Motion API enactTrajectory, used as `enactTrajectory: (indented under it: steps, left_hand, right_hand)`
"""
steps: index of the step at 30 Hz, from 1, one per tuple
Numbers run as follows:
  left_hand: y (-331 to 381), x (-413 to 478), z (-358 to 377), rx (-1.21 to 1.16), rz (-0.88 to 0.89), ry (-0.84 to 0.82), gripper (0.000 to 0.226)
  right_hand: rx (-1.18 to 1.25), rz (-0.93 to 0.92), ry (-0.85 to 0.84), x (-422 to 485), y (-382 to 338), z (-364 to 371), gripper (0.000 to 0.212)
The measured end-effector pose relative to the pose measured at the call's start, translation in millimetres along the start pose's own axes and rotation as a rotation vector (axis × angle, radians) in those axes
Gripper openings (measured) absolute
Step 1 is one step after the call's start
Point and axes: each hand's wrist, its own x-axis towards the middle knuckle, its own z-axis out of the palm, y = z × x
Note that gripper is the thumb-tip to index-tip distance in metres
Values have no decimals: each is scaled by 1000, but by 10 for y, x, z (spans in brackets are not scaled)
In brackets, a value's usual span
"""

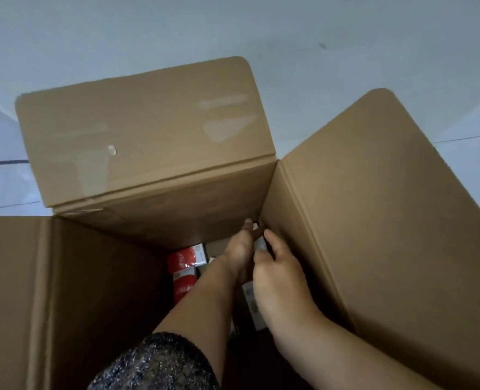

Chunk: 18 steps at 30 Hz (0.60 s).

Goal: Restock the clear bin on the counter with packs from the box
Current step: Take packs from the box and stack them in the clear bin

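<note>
Fingers (269, 238) of my right hand (281, 280) curl round a white pack (251, 302) against the box (374, 220) wall. My left hand (240, 249) lies at its far side, grip unclear. A red pack (183, 266) sits left of them. The white pack looks light, stiff, maybe slick: I'd pinch both long edges.

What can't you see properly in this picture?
1. The clear bin and counter: outside the head view.
2. The white pack: mostly covered by the left hand and right hand; label blurred.
3. The red pack: partly behind the left arm; print unreadable.
4. How many packs the box holds: its bottom is dark and blocked by both arms.
</note>
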Motion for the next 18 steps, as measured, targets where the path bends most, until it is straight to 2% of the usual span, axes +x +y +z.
enactTrajectory:
  steps: [3,6,11,16,18]
  left_hand:
    - [-25,226,35,-60,36,13,53]
    - [-74,404,12,-84,-55,2,62]
    - [-122,446,57,34,-73,34,59]
    - [-34,338,-39,-38,-74,-27,58]
    - [8,296,-161,2,-44,24,60]
  right_hand:
    - [22,9,-11,95,109,-31,45]
    - [43,52,-3,142,191,8,43]
    - [11,11,-31,162,248,47,42]
    - [-28,-9,-75,114,167,1,44]
    - [-24,-17,-94,54,89,-16,45]
